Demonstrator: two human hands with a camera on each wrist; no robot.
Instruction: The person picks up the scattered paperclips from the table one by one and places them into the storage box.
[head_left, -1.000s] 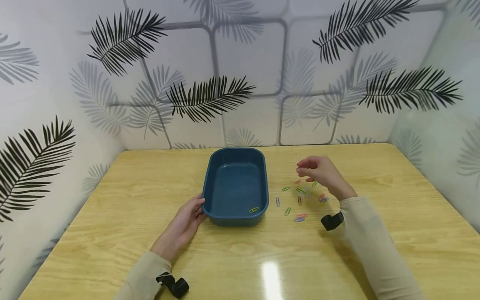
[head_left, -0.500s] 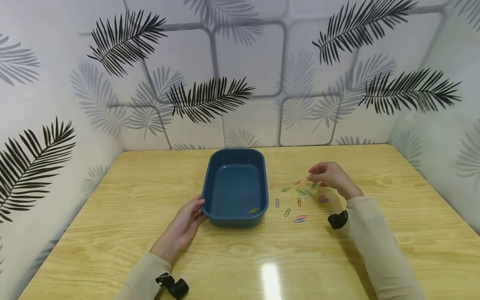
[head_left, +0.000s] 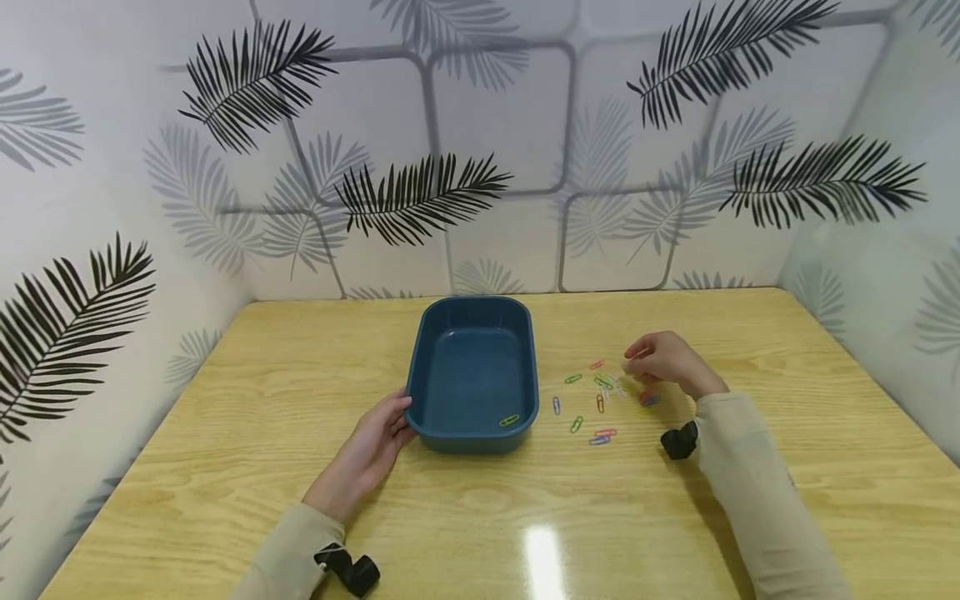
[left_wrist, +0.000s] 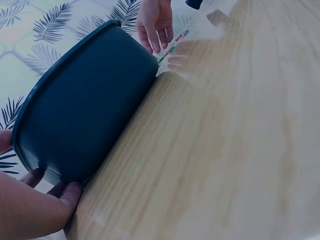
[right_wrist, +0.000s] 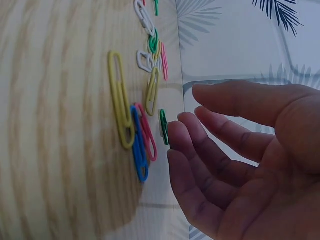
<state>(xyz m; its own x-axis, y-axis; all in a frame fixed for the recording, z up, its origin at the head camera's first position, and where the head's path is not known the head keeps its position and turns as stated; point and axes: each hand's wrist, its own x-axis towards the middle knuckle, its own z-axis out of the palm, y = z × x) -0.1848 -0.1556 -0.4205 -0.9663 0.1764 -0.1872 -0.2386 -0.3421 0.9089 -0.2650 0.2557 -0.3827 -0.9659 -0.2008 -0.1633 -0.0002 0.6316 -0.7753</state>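
My left hand point(head_left: 367, 450) holds the near left corner of a dark blue plastic bin point(head_left: 472, 367). In the left wrist view its fingers point(left_wrist: 74, 192) lie against the bin's base, with the thumb up by the rim. A single yellow paper clip point(head_left: 509, 421) lies inside. My right hand point(head_left: 671, 362) hovers low over scattered coloured paper clips point(head_left: 603, 383) on the table. In the right wrist view its thumb and loosely bent fingers stand apart, nothing between them. A green paper clip point(right_wrist: 164, 129) lies just beyond the fingertips. Yellow, blue point(right_wrist: 139, 147) and pink ones are close by.
The wooden table point(head_left: 420, 525) runs back to a wall point(head_left: 495, 125) patterned with leaves. Paper clips are spread between the bin and my right hand. Each wrist carries a small black camera point(head_left: 678, 440).
My right hand has moved right and a little toward me, down closer to the paper clips. My left hand and the bin have stayed put.
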